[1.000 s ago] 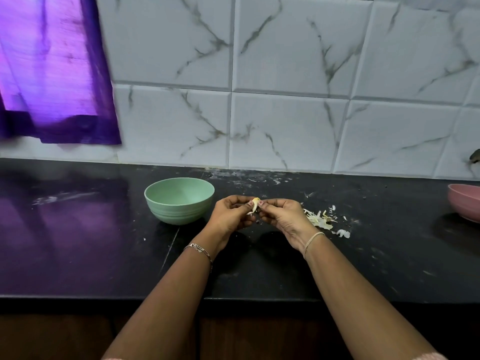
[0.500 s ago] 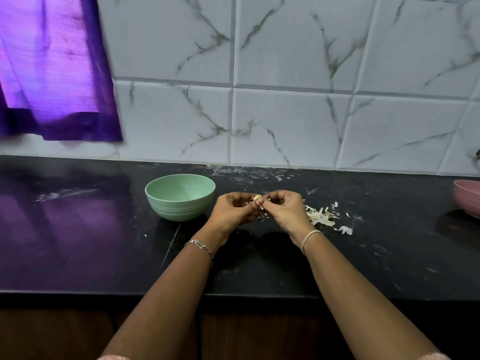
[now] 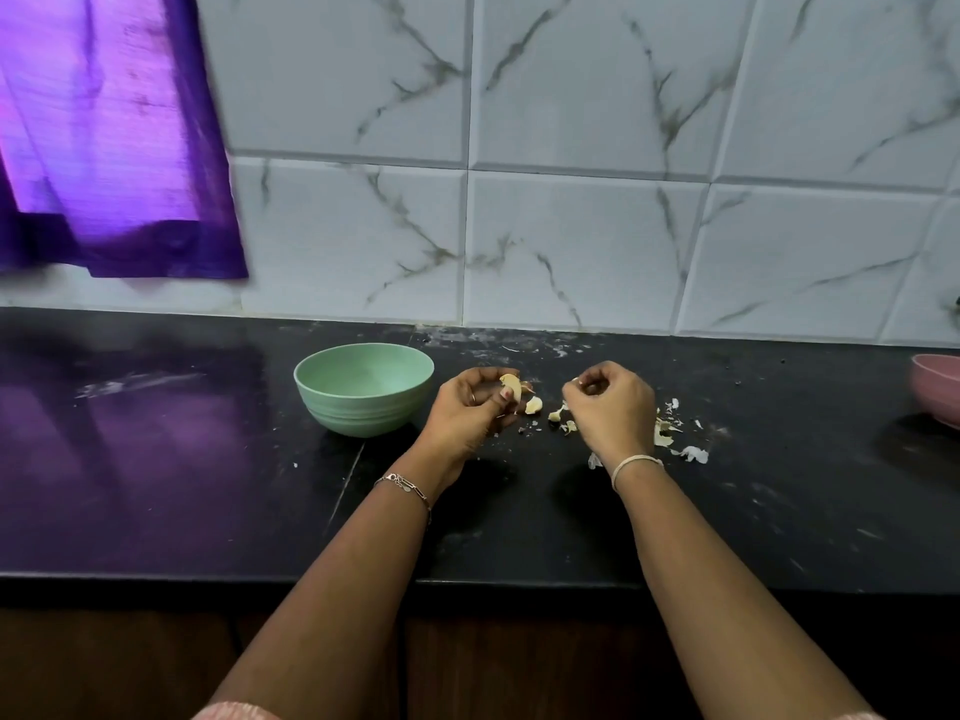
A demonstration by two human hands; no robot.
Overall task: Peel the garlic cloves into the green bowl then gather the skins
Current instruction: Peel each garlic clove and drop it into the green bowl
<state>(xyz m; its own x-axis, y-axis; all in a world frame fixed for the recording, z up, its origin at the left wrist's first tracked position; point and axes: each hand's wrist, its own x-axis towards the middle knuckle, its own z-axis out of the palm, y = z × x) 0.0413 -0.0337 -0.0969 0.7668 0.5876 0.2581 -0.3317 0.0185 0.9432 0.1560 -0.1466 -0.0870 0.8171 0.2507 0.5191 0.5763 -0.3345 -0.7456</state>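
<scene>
A marble-tiled wall is running across the back, with a purple curtain hanging at its left. Below it a black counter is carrying everything. The green bowl is sitting upright left of centre, just beside the left hand, and nothing is showing inside it. A pink bowl is peeking in at the right edge.

The left hand is hovering above the counter with its fingers curled inward, pinching a garlic clove between thumb and fingertips; the clove is sticking up pale above the thumb. The right hand is held apart from it, with its fingers curled in tightly. Whether they are nipping a scrap of skin cannot be told.

A few loose flakes are lying between the hands, and more skins are lying scattered on the counter just right of the right hand.
</scene>
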